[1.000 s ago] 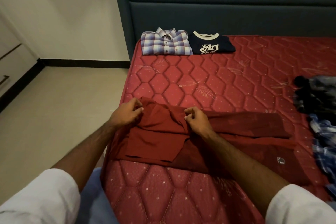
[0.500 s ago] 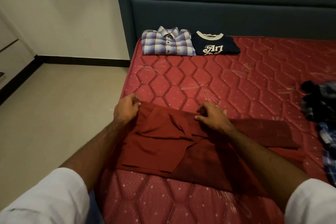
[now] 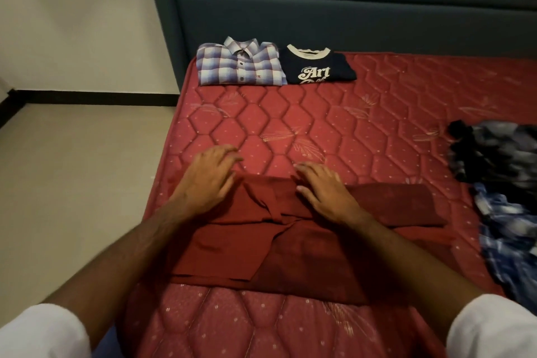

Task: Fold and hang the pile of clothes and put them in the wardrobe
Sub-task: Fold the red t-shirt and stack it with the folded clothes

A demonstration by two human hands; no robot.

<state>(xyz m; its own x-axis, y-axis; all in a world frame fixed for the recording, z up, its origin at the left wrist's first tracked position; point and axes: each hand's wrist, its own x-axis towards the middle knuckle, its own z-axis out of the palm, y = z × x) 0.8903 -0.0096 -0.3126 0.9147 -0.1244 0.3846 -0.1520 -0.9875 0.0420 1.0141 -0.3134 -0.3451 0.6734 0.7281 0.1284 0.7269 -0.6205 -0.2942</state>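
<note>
Red shirt [image 3: 290,244] lies half-folded on the mattress [image 3: 319,131] — left hand [image 3: 207,177] and right hand [image 3: 325,190] press it, fingers spread flat.

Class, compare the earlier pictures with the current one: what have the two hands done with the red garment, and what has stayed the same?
Both hands let go of the red garment's top edge. The left hand and right hand now lie flat on it with fingers straight, apparently smoothing the fold. The plaid shirt, the navy tee and the unfolded pile stayed where they were.
</note>
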